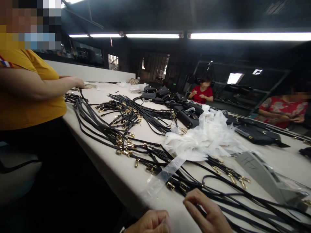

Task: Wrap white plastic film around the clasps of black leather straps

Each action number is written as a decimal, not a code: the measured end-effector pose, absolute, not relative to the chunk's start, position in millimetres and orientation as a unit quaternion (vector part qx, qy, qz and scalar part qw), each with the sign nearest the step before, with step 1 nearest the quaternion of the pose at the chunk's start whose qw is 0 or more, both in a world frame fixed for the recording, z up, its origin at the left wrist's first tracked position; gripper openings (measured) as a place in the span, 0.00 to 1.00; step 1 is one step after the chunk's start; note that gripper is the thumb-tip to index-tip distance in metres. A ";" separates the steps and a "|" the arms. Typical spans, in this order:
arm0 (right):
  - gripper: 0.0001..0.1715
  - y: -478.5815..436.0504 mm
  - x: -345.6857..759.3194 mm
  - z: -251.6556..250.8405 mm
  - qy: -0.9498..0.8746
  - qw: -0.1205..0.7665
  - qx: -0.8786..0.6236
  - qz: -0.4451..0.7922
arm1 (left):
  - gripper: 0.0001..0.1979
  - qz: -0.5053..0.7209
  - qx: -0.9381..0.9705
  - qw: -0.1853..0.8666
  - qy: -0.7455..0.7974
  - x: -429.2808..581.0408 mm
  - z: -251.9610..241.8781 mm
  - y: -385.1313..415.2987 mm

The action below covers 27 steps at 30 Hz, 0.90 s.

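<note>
At the near edge of the desk (136,187), the person's two hands are seen low in the view. The left hand (149,223) is curled loosely, its fingers bent inward, and a bit of clear film seems to be pinched in it, though a firm hold cannot be told. The right hand (206,213) is held with the fingers (194,199) half bent and slightly spread, laid just over the black straps (218,191) that run along the near edge; nothing is clearly gripped.

A clear plastic strip (162,176) is draped from the heap of white wrapping (204,136) toward the hands. The straps are judged thin, limp and light, apt to tangle, with gold clasps (170,185) as their only stiff parts; they are best taken close to a clasp. The film is judged flimsy and slippery.

Further along the left edge, a co-worker's hand (77,82) is rested by more straps. Black handbags (184,116) are piled toward the far edge.
</note>
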State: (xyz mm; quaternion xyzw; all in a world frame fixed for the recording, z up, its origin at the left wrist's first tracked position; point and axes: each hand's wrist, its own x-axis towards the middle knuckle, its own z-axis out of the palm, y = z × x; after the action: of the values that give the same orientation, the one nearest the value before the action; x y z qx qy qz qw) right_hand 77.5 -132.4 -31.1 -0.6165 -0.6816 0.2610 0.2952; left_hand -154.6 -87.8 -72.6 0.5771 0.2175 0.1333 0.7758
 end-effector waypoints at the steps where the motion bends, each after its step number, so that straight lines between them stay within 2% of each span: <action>1: 0.17 -121.8 82.0 -36.3 -0.671 0.291 -0.638 0.242 | 0.30 0.146 0.589 0.758 0.238 -151.8 -78.5 -85.0; 4: 0.20 -91.9 88.8 -54.7 -0.659 0.238 -0.686 0.195 | 0.20 0.180 0.617 0.688 0.338 -143.3 -91.4 -77.0; 7: 0.20 -74.7 89.0 -62.3 -0.670 0.177 -0.690 0.211 | 0.11 0.165 0.660 0.618 0.394 -144.3 -90.2 -67.1; 12: 0.17 -68.9 88.9 -46.8 -0.675 0.153 -0.671 0.264 | 0.09 0.243 0.803 0.363 0.405 -168.6 -75.7 -28.6; 14: 0.16 -68.0 90.6 -41.5 -0.677 0.154 -0.657 0.294 | 0.09 0.238 0.825 0.317 0.404 -179.2 -74.1 -1.8; 18: 0.19 -63.6 93.3 -42.9 -0.660 0.170 -0.655 0.328 | 0.12 0.215 0.807 0.339 0.434 -193.3 -68.9 61.5; 21: 0.16 -59.1 92.2 -46.1 -0.645 0.181 -0.659 0.342 | 0.13 0.245 0.779 0.356 0.455 -196.3 -56.6 96.8; 24: 0.13 -57.7 87.1 -40.8 -0.639 0.199 -0.663 0.336 | 0.14 0.272 0.758 0.391 0.446 -193.2 -42.4 102.7; 27: 0.15 -64.3 77.5 -24.8 -0.640 0.228 -0.644 0.351 | 0.17 0.273 0.745 0.467 0.392 -188.3 -32.1 78.2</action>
State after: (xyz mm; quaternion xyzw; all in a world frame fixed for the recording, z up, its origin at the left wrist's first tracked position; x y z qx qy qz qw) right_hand 77.5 -64.3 -24.8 -0.6442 -0.6401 0.3513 0.2280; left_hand -188.3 78.2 -32.1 0.7448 0.3916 0.2726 0.4666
